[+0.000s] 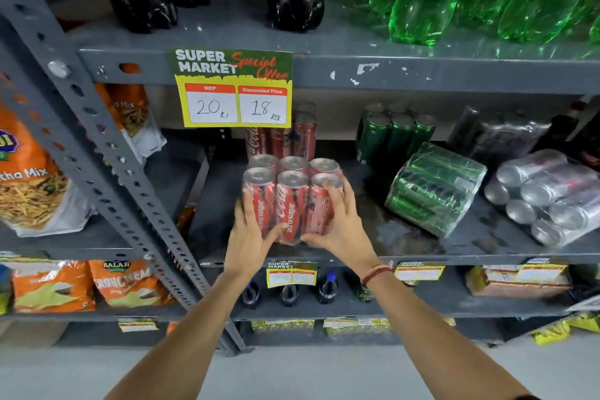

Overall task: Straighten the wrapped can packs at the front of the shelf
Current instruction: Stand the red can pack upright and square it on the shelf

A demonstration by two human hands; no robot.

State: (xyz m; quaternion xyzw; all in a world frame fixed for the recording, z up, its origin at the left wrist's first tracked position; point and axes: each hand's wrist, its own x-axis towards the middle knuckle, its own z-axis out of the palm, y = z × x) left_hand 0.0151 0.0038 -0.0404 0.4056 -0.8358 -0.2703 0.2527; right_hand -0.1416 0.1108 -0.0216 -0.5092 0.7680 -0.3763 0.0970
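A wrapped pack of red cola cans (290, 201) stands upright at the front of the grey middle shelf (406, 237). My left hand (251, 235) grips its lower left side and my right hand (341, 221) clasps its right side, fingers over the rightmost can. A wrapped pack of green cans (435, 188) lies tipped on its side to the right. Further right a wrapped pack of silver cans (542, 196) also lies on its side, can tops facing me.
Loose red cans (292, 136), green cans (397, 133) and a dark wrapped pack (500, 133) stand behind. A yellow price sign (233, 91) hangs from the upper shelf edge. A slanted metal upright (107, 146) and orange snack bags (32, 178) are left. Bottles stand on the shelves above and below.
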